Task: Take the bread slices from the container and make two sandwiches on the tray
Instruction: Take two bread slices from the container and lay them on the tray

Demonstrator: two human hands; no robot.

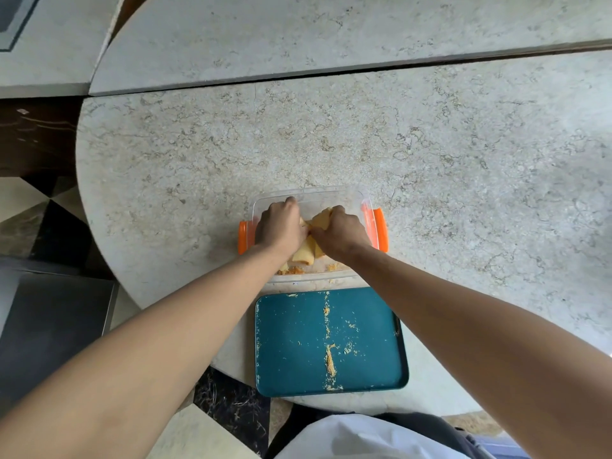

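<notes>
A clear plastic container with orange side clips stands on the stone table. Both my hands are inside it. My left hand and my right hand are each closed on pale yellow bread slices, which bunch up between and under them. Orange crumbs lie at the container's near wall. Just in front of the container sits the teal tray; it holds no bread, only a line of crumbs down its middle. Much of the bread is hidden by my hands.
The round stone table stretches wide beyond and to the right of the container. Its edge curves close on the left, with dark floor below. A raised stone ledge runs along the back.
</notes>
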